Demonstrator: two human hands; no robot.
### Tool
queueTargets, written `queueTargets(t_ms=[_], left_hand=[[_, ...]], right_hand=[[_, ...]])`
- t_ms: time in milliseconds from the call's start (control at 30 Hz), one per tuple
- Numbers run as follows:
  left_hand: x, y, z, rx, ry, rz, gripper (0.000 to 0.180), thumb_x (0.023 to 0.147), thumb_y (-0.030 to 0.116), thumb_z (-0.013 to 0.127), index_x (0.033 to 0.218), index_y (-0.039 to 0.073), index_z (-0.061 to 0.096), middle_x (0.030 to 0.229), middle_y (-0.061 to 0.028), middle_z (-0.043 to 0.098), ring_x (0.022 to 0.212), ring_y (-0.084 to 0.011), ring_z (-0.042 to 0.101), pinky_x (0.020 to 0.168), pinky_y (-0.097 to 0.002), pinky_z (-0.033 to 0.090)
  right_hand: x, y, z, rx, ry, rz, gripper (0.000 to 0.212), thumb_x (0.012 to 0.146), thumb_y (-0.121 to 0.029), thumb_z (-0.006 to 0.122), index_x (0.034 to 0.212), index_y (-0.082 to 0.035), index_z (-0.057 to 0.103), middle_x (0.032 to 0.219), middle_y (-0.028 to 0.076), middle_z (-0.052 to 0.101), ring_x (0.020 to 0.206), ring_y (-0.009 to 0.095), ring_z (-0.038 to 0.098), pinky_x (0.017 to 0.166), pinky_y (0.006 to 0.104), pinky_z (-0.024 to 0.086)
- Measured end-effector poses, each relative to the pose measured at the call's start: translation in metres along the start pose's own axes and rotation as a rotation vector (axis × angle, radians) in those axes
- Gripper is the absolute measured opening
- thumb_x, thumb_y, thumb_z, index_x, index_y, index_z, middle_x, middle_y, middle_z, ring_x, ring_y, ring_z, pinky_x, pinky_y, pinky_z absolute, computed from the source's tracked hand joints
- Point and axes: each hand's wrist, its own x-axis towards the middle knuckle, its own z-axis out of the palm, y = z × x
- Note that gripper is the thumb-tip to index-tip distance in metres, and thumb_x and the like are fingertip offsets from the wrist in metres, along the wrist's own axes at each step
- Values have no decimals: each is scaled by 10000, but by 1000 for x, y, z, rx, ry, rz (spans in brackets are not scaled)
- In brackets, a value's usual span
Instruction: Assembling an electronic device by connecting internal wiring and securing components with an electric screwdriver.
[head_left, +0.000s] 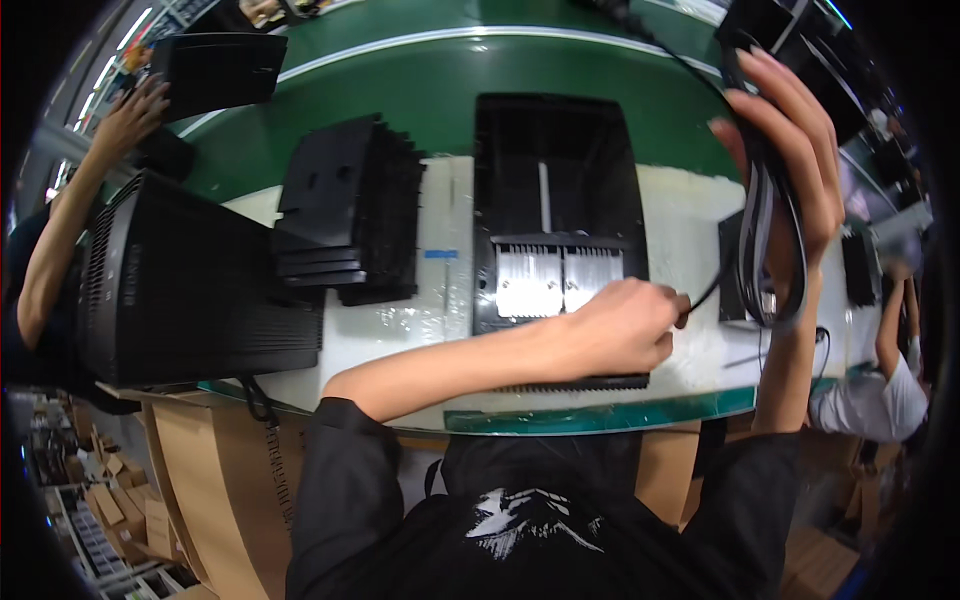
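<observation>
My right hand (805, 150) is raised at the right, its fingers curled around a looped bundle of black cable (757, 230). From the bundle a single strand runs down to my left hand (630, 325), which is closed on it in a fist. My left forearm crosses the lower end of a glossy black housing (510, 160) lying flat on the table. Two silvery finned metal plates (528, 280) sit in that housing, partly hidden by my left hand. Another stretch of black cable (675, 60) reaches up from the right hand toward the far side.
On the left stand a stack of black plastic panels (335, 200) and a large black vented case (190, 285). A co-worker's hand (135, 115) touches a black box (222, 70) at the far left. The green belt (400, 80) runs behind. Cardboard cartons (215, 470) stand below the table's edge.
</observation>
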Motion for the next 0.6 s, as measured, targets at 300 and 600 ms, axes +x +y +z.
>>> queueTargets(t_ms=[300, 600], left_hand=[[-37, 2, -13, -163, -38, -8, 157, 821, 123, 574, 873, -25, 579, 834, -132, 547, 729, -277, 577, 652, -367, 477], [-20, -1, -29, -264, -335, 103, 161, 792, 99, 616, 906, -15, 618, 832, -128, 537, 706, -271, 581, 620, -360, 465]], right_hand=[[-140, -36, -139, -852, -25, 89, 158, 795, 51, 610, 949, 83, 598, 944, 182, 640, 831, 255, 618, 689, 314, 518], [-221, -140, -177, 354, -1359, 1530, 703, 715, -195, 729, 1323, -108, 388, 1108, 166, 550, 926, 273, 560, 760, 335, 463]])
